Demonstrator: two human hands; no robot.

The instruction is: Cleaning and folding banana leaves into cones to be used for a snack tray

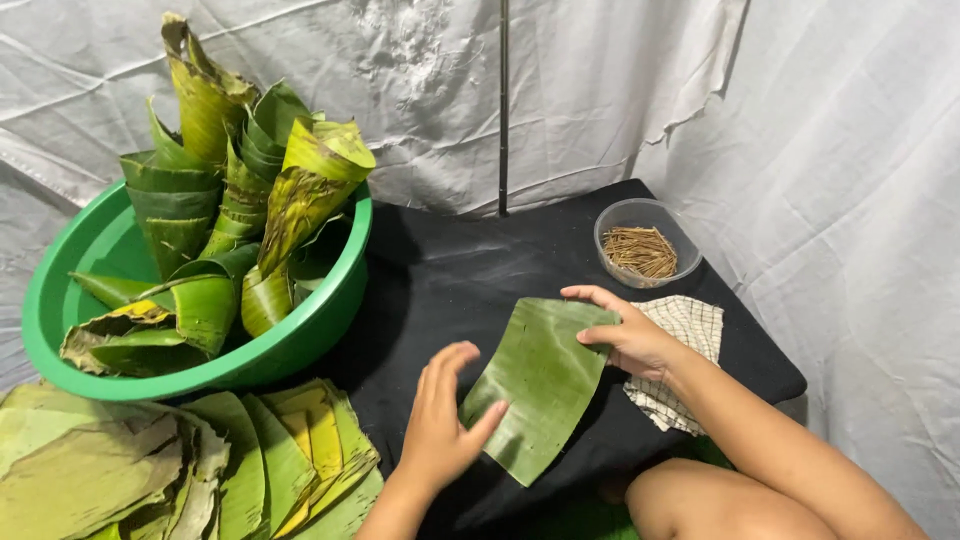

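At about nine o'clock in the view sits a green basin (pixel 60 300) stuffed with rolled leaf cones (pixel 255 190), some standing upright and some lying on their sides; below it, at seven o'clock, a stack of flat cut leaves (pixel 200 470) fans out on the floor. On the black cloth-covered table (pixel 450 270) toward the centre lies one leaf piece (pixel 545 380), green and roughly rectangular, with its long axis running from about seven o'clock up to one o'clock. The left hand (pixel 440 420) has its fingers spread wide and loosely curved, its fingertips touching the leaf's lower-left edge; it grips nothing. The right hand (pixel 630 335) pinches the upper-right corner of the same leaf, thumb under the edge and fingers arched over the top. So the leaf lies between both hands, each at one end of the long axis, with the right hand having the firmer hold. Under the right wrist, at four o'clock from the leaf, lies a checked cloth (pixel 690 330). At two o'clock stands a clear plastic bowl (pixel 625 215) of thin brown sticks (pixel 640 250), well apart from the leaf.
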